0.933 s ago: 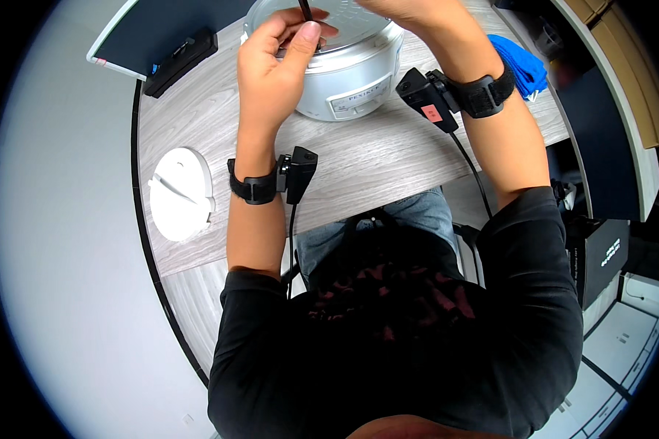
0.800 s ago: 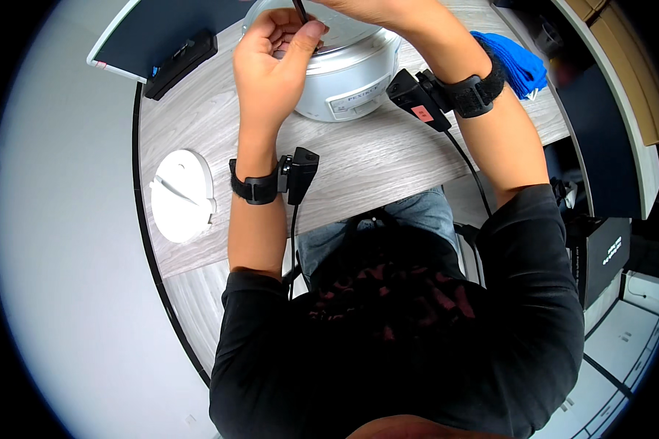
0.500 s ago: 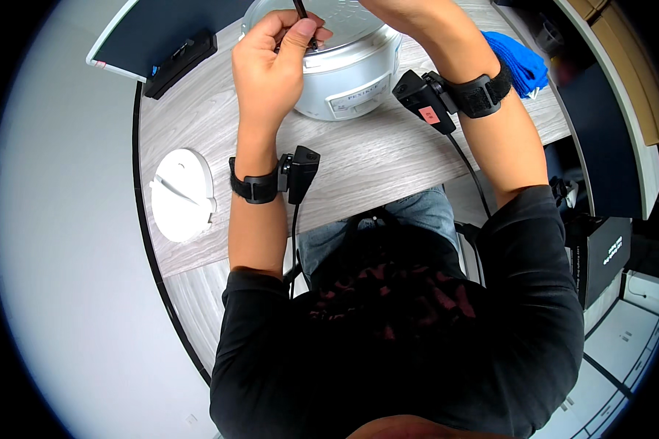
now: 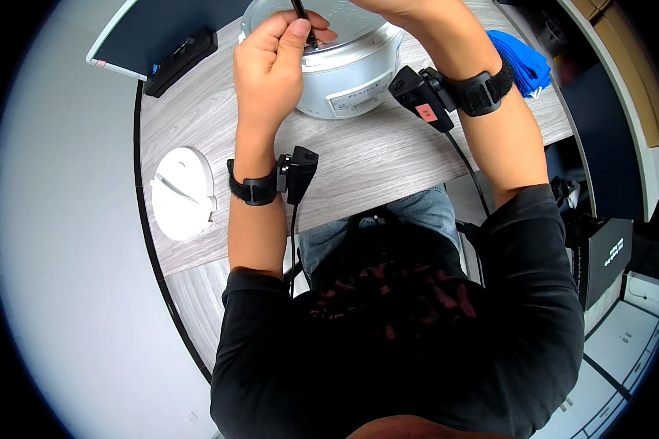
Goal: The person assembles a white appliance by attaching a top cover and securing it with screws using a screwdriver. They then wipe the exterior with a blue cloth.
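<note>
A silver-and-white rice cooker [image 4: 351, 86] stands at the far side of the table, its top cut off by the upper edge. Over its near left rim, my left hand [image 4: 274, 62] is closed, thumb and forefinger pinching the lower part of a slim black rod [image 4: 301, 10]. The rod's lower end meets the cooker's rim; its upper end lies outside the picture, so its kind does not show. My right hand [image 4: 394, 6] reaches above the cooker from the right. Its fingers are out of the picture, and what they hold cannot be seen.
A white oval cover-like piece [image 4: 181, 196] with a raised bar lies on the left of the wood-grain table [image 4: 344, 164]. A folded blue cloth [image 4: 521, 62] lies at the right. A black case [image 4: 183, 62] sits far left. Cables hang from the black wrist devices [image 4: 302, 174].
The rod leans slightly more to the left at its top. My right hand and forearm have shifted a little left. My left hand keeps its pinch in nearly the same place.
</note>
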A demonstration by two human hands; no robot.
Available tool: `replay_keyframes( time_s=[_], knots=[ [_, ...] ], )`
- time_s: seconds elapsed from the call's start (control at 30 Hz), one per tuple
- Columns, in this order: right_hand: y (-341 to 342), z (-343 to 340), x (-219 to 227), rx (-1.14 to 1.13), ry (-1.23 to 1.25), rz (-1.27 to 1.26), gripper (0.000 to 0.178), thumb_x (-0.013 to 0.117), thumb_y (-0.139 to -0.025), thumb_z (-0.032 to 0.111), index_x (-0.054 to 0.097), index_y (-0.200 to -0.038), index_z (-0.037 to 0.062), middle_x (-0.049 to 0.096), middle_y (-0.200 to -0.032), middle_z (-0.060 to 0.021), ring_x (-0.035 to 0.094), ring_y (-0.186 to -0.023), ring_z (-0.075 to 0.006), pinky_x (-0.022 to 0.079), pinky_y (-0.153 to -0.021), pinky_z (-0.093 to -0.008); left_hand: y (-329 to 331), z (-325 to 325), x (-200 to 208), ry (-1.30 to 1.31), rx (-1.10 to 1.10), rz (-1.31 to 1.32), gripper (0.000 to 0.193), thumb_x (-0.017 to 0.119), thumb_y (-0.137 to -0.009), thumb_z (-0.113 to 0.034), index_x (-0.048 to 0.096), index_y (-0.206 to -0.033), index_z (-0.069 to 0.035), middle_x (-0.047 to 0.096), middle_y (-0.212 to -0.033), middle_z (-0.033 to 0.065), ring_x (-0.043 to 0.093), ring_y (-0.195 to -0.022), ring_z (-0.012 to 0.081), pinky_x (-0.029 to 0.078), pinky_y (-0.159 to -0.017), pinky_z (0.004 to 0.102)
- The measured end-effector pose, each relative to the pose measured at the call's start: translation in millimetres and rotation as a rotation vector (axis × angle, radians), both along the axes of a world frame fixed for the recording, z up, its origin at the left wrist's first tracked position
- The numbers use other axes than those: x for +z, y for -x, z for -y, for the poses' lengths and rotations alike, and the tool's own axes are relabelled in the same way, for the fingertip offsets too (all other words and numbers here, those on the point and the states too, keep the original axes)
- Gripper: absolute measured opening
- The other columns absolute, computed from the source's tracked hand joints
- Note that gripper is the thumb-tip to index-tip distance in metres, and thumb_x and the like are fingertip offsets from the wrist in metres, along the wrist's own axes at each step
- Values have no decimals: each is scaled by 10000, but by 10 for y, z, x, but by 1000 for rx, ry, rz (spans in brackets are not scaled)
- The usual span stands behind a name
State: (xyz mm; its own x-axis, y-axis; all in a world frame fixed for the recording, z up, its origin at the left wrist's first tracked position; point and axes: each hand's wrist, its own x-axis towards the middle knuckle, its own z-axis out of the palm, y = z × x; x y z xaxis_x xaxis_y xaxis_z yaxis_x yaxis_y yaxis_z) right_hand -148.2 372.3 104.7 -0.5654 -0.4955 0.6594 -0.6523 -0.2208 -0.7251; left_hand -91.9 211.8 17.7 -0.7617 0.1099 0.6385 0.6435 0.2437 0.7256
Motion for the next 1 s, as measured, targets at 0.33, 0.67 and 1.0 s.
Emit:
replay_keyframes(
  time_s=[0.33, 0.67, 1.0],
  knots=[
    [-71, 53, -57, -70, 73, -115, 158, 729, -895, 31, 692, -1028, -46, 691, -875, -39, 628, -777, -90, 525, -714, -257, -6, 9, -11, 2, -20, 11, 290, 518, -1095, -192, 682, -1050, 42, 761, -961, 124, 713, -921, 166, 547, -869, 285],
    [-4, -41, 23, -33, -26, -44, 203, 744, -884, 30, 679, -1067, -27, 683, -882, -28, 614, -777, -83, 519, -721, -245, 41, -8, -40, -34, -37, -15, 277, 519, -1084, -170, 688, -1070, 49, 761, -978, 128, 711, -911, 167, 548, -864, 285],
    [51, -134, -62, 83, -8, 27, 288, 759, -891, 40, 668, -1158, -13, 690, -1014, -32, 628, -896, -84, 532, -805, -255, -47, -167, -134, 30, 218, -118, 253, 752, -842, -110, 701, -1074, -22, 754, -939, 102, 701, -904, 264, 517, -853, 407]
  ],
)
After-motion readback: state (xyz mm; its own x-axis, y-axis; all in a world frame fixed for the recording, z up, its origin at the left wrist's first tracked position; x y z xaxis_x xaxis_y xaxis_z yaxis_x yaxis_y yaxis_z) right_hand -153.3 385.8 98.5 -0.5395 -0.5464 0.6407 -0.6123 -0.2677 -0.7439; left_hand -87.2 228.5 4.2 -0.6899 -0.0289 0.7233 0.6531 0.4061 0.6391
